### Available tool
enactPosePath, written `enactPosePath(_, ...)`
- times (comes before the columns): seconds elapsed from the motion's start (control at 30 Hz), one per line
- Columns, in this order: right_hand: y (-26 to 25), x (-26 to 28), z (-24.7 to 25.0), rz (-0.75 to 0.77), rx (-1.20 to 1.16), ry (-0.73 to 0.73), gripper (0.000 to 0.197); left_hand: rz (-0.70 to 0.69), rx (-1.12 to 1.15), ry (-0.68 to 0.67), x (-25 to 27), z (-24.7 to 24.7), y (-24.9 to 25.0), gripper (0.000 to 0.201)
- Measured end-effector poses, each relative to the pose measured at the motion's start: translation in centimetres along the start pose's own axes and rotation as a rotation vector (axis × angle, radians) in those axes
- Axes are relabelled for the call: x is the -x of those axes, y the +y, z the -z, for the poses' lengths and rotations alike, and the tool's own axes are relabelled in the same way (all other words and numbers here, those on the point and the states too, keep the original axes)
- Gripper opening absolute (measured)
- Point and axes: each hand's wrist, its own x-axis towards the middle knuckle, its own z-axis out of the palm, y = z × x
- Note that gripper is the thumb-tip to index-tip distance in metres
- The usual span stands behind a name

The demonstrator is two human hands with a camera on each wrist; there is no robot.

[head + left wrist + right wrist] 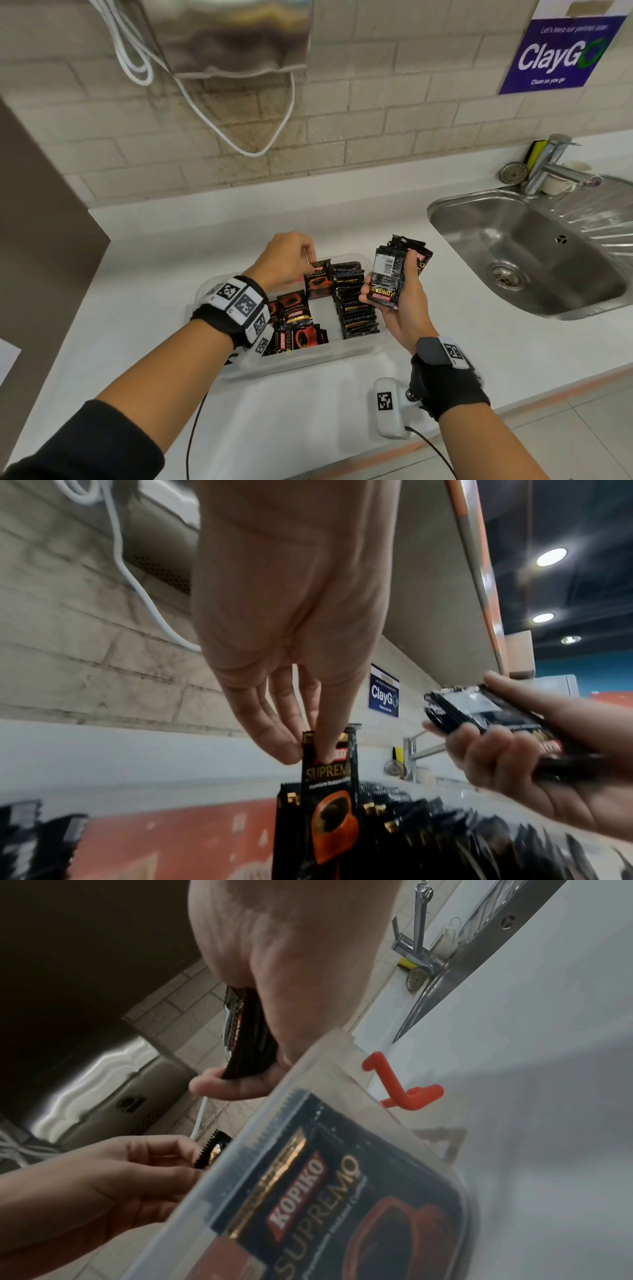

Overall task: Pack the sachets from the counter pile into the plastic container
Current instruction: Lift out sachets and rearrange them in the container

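Left hand [287,257] pinches upright black coffee sachet [318,278] in clear plastic container [301,359]; right hand [400,308] grips black sachet stack [394,270] above white tabletop [171,240].

Black sachets [318,279] — red cups, gold lettering — white counter [205,226].

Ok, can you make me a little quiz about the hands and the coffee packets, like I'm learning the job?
1. True or false: the right hand holds a stack of sachets.
2. What does the left hand pinch? A) the tap B) one upright sachet C) a sponge
3. Fill in: the upright sachet stands in the plastic ____.

Key: 1 true; 2 B; 3 container.
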Motion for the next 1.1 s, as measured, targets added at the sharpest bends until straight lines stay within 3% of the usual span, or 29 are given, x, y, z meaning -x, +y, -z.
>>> enactPosePath(0.33, 0.2, 0.0, 0.1, 0.010, 0.014, 0.009, 0.069, 0.023, -0.197, -0.023, -0.8, -2.3, 0.3, 0.017)
enactPosePath(0.83, 0.0, 0.0, 0.0, 0.001, 0.041, 0.032, 0.074, 0.001, -0.289, -0.067, -1.4, -2.9, -0.4, 0.027)
enactPosePath(1.1, 0.0, 0.2, -0.1, 0.017, 0.049, 0.035, 0.069, -0.031, -0.360, -0.008, -1.6, -2.9, -0.4, 0.029)
